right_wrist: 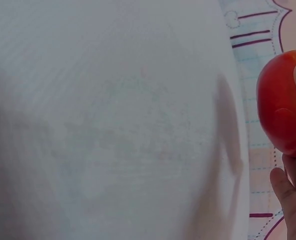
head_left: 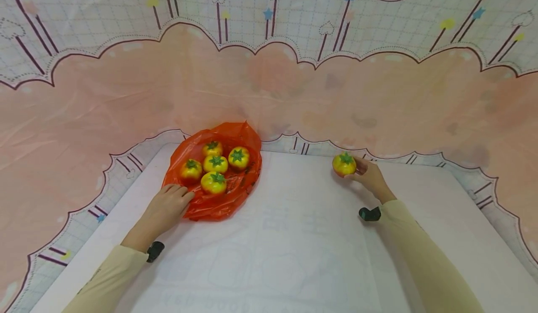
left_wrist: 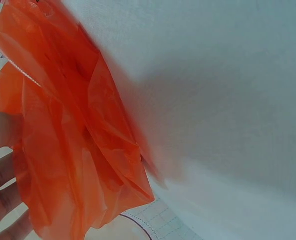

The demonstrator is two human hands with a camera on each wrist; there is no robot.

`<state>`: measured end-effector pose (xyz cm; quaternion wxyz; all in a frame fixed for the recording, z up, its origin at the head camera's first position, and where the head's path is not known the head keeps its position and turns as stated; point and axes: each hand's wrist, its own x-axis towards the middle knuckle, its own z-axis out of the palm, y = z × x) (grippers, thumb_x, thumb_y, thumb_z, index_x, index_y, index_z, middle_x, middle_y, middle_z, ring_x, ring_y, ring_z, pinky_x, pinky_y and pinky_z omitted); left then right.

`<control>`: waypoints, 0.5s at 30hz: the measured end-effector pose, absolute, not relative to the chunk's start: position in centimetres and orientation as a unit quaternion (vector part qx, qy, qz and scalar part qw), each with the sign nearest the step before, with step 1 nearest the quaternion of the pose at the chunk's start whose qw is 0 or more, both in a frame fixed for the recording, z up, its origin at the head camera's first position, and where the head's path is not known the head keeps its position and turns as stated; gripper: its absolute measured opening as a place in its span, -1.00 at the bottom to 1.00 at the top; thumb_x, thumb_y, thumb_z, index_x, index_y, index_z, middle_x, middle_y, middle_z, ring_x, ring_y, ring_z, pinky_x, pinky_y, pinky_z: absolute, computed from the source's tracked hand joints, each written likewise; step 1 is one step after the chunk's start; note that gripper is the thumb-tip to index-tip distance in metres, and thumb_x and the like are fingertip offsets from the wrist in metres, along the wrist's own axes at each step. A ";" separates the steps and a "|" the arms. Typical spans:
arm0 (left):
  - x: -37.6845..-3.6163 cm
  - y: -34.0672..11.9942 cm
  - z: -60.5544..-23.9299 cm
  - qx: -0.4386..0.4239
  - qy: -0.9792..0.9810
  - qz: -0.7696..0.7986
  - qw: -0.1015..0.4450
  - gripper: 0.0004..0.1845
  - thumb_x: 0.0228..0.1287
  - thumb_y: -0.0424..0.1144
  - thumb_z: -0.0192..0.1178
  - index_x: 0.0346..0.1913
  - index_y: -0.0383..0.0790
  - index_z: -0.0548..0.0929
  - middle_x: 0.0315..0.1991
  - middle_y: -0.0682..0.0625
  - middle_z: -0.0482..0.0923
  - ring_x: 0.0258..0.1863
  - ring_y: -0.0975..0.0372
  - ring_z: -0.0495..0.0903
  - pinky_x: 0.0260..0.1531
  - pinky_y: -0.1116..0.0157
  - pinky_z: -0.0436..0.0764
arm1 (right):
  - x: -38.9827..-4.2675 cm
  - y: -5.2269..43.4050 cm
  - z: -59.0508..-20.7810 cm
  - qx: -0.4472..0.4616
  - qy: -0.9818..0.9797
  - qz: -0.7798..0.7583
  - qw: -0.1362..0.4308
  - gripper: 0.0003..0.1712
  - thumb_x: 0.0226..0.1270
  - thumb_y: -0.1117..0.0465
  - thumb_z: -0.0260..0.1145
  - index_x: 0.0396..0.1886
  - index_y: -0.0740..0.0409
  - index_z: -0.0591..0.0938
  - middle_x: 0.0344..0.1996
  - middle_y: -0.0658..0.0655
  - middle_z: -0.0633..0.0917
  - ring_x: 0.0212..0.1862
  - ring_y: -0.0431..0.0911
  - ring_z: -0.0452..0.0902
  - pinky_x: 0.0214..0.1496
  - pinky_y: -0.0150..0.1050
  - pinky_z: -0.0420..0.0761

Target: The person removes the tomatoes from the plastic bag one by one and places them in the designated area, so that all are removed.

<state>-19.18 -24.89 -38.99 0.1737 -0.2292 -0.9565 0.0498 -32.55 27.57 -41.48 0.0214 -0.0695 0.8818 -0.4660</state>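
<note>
An orange plastic bag (head_left: 222,196) lies spread on the white table (head_left: 294,238) at the left, with several yellow-red toy tomatoes (head_left: 216,164) on it. My left hand (head_left: 168,205) rests on the bag's near-left edge, fingers fairly straight; the left wrist view shows the crumpled bag (left_wrist: 73,140) close up beside my fingers (left_wrist: 0,170). At the far right of the table, my right hand (head_left: 366,175) grips one more tomato (head_left: 344,164) with a green stalk. In the right wrist view that tomato (right_wrist: 282,107) fills the right edge, a fingertip on it.
A pink and white patterned cloth (head_left: 269,79) hangs as a backdrop behind the table and drapes round its edges. The white table surface stretches between the two hands and toward me.
</note>
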 end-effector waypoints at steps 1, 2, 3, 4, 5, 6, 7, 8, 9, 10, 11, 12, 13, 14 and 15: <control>-19.2 -24.9 -39.1 -0.230 -0.956 0.049 0.174 -0.71 -0.04 -0.31 0.41 -0.18 -0.25 0.66 -0.21 -0.20 0.67 -0.16 -0.05 0.61 0.02 -0.05 0.56 | -32.6 27.6 -41.6 -0.069 0.881 -0.467 0.025 -0.11 0.18 0.15 0.35 0.42 0.27 0.14 0.41 0.34 0.19 0.40 0.22 0.17 0.36 -0.01 0.29; -19.2 -24.9 -39.1 -0.230 -0.956 0.049 0.175 -0.71 -0.04 -0.31 0.41 -0.18 -0.25 0.66 -0.21 -0.20 0.67 -0.16 -0.05 0.61 0.02 -0.05 0.56 | -32.6 27.7 -41.8 -0.067 0.881 -0.467 0.027 -0.12 0.19 0.16 0.35 0.43 0.25 0.14 0.41 0.33 0.19 0.40 0.20 0.18 0.36 -0.02 0.29; -19.3 -24.9 -39.1 -0.230 -0.956 0.048 0.174 -0.70 -0.04 -0.31 0.41 -0.18 -0.25 0.66 -0.21 -0.20 0.67 -0.16 -0.05 0.61 0.02 -0.05 0.56 | -32.7 27.8 -41.9 -0.067 0.881 -0.468 0.029 -0.11 0.18 0.15 0.35 0.43 0.25 0.14 0.41 0.33 0.19 0.40 0.20 0.17 0.36 -0.01 0.29; -19.3 -24.9 -39.1 -0.231 -0.956 0.047 0.175 -0.70 -0.04 -0.31 0.41 -0.17 -0.25 0.66 -0.21 -0.20 0.67 -0.16 -0.05 0.62 0.02 -0.05 0.56 | -32.7 27.9 -42.0 -0.065 0.881 -0.467 0.030 -0.11 0.18 0.14 0.35 0.43 0.24 0.14 0.41 0.32 0.19 0.40 0.20 0.17 0.37 -0.01 0.29; -19.3 -24.9 -39.2 -0.231 -0.956 0.047 0.175 -0.70 -0.04 -0.31 0.41 -0.17 -0.25 0.66 -0.21 -0.20 0.67 -0.16 -0.05 0.62 0.02 -0.05 0.56 | -32.6 28.1 -42.1 -0.067 0.882 -0.466 0.032 -0.10 0.18 0.12 0.35 0.43 0.24 0.13 0.42 0.32 0.18 0.41 0.20 0.17 0.37 -0.01 0.28; -19.3 -24.9 -39.1 -0.231 -0.956 0.045 0.174 -0.69 -0.04 -0.31 0.41 -0.17 -0.26 0.66 -0.21 -0.20 0.67 -0.16 -0.05 0.62 0.02 -0.05 0.56 | -32.6 28.2 -42.2 -0.066 0.882 -0.466 0.033 -0.10 0.18 0.11 0.35 0.43 0.24 0.13 0.42 0.32 0.18 0.41 0.20 0.16 0.38 0.00 0.28; -19.3 -24.9 -39.1 -0.231 -0.956 0.045 0.174 -0.69 -0.04 -0.31 0.41 -0.17 -0.26 0.66 -0.21 -0.20 0.67 -0.16 -0.05 0.61 0.02 -0.05 0.56 | -32.6 28.3 -42.3 -0.065 0.882 -0.466 0.035 -0.09 0.18 0.10 0.35 0.43 0.23 0.13 0.42 0.31 0.18 0.41 0.20 0.16 0.38 0.00 0.28; -19.2 -24.9 -39.1 -0.231 -0.956 0.045 0.173 -0.69 -0.04 -0.31 0.41 -0.17 -0.26 0.66 -0.21 -0.20 0.67 -0.16 -0.05 0.61 0.02 -0.05 0.56 | -32.6 28.5 -42.3 -0.066 0.881 -0.467 0.035 -0.09 0.17 0.11 0.35 0.43 0.23 0.13 0.42 0.32 0.17 0.41 0.20 0.15 0.38 0.00 0.27; -19.2 -24.9 -39.1 -0.231 -0.956 0.045 0.173 -0.69 -0.03 -0.31 0.41 -0.17 -0.26 0.66 -0.21 -0.20 0.67 -0.16 -0.05 0.61 0.02 -0.05 0.56 | -32.5 28.6 -42.4 -0.067 0.881 -0.468 0.036 -0.10 0.17 0.11 0.35 0.43 0.24 0.13 0.42 0.32 0.17 0.41 0.20 0.15 0.38 0.01 0.27; -19.2 -24.9 -39.0 -0.231 -0.957 0.045 0.172 -0.70 -0.03 -0.31 0.41 -0.16 -0.26 0.66 -0.21 -0.20 0.67 -0.16 -0.05 0.61 0.02 -0.05 0.56 | -32.5 28.7 -42.4 -0.068 0.881 -0.467 0.037 -0.09 0.17 0.12 0.36 0.43 0.24 0.13 0.42 0.32 0.17 0.42 0.21 0.14 0.39 0.01 0.27; -19.2 -24.9 -39.0 -0.230 -0.957 0.045 0.171 -0.70 -0.03 -0.31 0.41 -0.16 -0.26 0.66 -0.20 -0.20 0.67 -0.15 -0.05 0.61 0.02 -0.05 0.56 | -32.4 28.8 -42.4 -0.069 0.881 -0.466 0.040 -0.09 0.17 0.12 0.36 0.43 0.25 0.13 0.42 0.33 0.17 0.42 0.21 0.14 0.38 0.02 0.27; -19.3 -24.9 -39.0 -0.230 -0.957 0.044 0.170 -0.70 -0.03 -0.31 0.40 -0.16 -0.26 0.66 -0.20 -0.20 0.67 -0.15 -0.05 0.61 0.02 -0.05 0.56 | -32.4 28.9 -42.4 -0.068 0.882 -0.465 0.042 -0.09 0.17 0.13 0.36 0.43 0.25 0.13 0.42 0.33 0.17 0.41 0.21 0.14 0.38 0.02 0.27; -19.3 -24.9 -39.0 -0.229 -0.958 0.044 0.169 -0.70 -0.02 -0.31 0.40 -0.16 -0.26 0.66 -0.20 -0.21 0.67 -0.15 -0.05 0.61 0.02 -0.05 0.56 | -32.3 28.9 -42.4 -0.067 0.883 -0.462 0.044 -0.09 0.17 0.12 0.36 0.43 0.25 0.13 0.41 0.34 0.18 0.41 0.22 0.14 0.38 0.02 0.27; -19.3 -24.9 -39.0 -0.229 -0.958 0.044 0.168 -0.70 -0.02 -0.31 0.40 -0.16 -0.26 0.66 -0.19 -0.21 0.67 -0.14 -0.06 0.61 0.03 -0.05 0.56 | -32.2 29.0 -42.4 -0.066 0.885 -0.458 0.046 -0.09 0.17 0.11 0.36 0.43 0.26 0.13 0.41 0.34 0.18 0.41 0.23 0.15 0.38 0.02 0.27; -19.3 -24.9 -39.0 -0.228 -0.958 0.043 0.167 -0.70 -0.02 -0.31 0.40 -0.16 -0.26 0.66 -0.19 -0.21 0.67 -0.14 -0.06 0.61 0.03 -0.05 0.55 | -32.1 29.1 -42.4 -0.065 0.887 -0.454 0.048 -0.09 0.17 0.10 0.36 0.43 0.26 0.13 0.41 0.35 0.18 0.40 0.23 0.15 0.37 0.02 0.28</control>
